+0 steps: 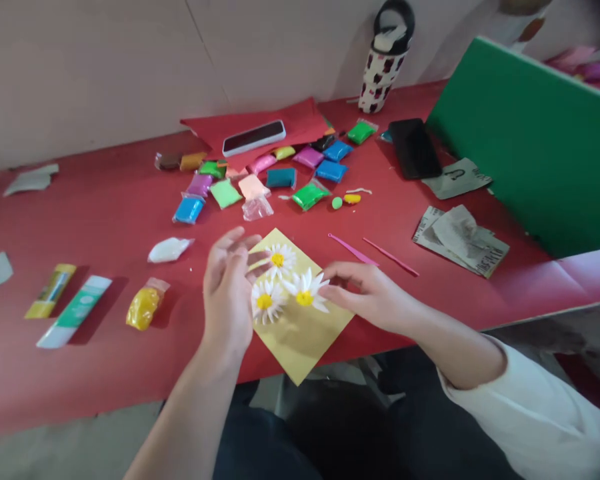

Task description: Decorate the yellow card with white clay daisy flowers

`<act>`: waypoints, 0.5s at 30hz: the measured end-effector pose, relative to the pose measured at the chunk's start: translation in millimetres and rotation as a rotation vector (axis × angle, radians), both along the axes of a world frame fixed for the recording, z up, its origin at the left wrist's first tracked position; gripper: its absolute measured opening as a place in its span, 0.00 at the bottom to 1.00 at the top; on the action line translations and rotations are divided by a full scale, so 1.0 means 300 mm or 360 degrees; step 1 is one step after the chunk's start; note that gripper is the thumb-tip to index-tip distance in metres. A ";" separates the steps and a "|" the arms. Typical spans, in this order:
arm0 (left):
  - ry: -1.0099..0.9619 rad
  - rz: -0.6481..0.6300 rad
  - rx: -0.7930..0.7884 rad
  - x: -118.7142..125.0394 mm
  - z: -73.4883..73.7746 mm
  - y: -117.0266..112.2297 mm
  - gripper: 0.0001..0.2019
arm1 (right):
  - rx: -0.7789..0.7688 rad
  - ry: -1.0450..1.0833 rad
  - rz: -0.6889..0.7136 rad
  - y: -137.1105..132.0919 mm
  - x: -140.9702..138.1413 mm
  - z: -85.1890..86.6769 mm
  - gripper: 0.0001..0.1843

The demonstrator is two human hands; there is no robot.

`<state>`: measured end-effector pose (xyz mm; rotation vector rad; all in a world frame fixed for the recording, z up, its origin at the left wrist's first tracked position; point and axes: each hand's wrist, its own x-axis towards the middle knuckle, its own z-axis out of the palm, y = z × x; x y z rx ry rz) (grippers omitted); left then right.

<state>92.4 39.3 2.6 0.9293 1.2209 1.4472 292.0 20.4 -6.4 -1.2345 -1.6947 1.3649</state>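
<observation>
A yellow card lies at the near edge of the red table, one corner hanging over it. Three white clay daisies with yellow centres sit on the card: one at the top, one at the lower left, one at the right. My left hand hovers over the card's left side, fingers stretched and apart, next to the lower left daisy. My right hand rests at the card's right corner, fingers curled, fingertips touching the right daisy's petals.
Several coloured clay packets lie behind the card, with two pink tools, a white phone, a black phone, a bottle, a green board, newspaper scraps, glue tubes and a yellow clay bag.
</observation>
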 end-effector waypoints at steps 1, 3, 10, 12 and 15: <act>-0.0030 0.0061 0.0016 -0.005 -0.002 0.007 0.11 | 0.0028 -0.0154 0.0134 -0.015 0.003 0.004 0.10; -0.0086 0.0124 0.0022 -0.016 -0.007 0.016 0.09 | 0.0070 -0.0380 0.0399 -0.044 -0.001 0.010 0.09; -0.0200 0.0086 -0.0038 -0.018 -0.038 0.011 0.08 | 0.0217 -0.0790 0.0707 -0.094 -0.058 -0.001 0.10; -0.0208 0.0078 -0.0020 -0.016 -0.042 0.009 0.08 | 0.0284 -0.0852 0.0724 -0.096 -0.062 -0.009 0.10; -0.0238 0.0082 0.0002 -0.019 -0.044 0.009 0.08 | 0.0329 -0.0901 0.0720 -0.100 -0.058 -0.016 0.11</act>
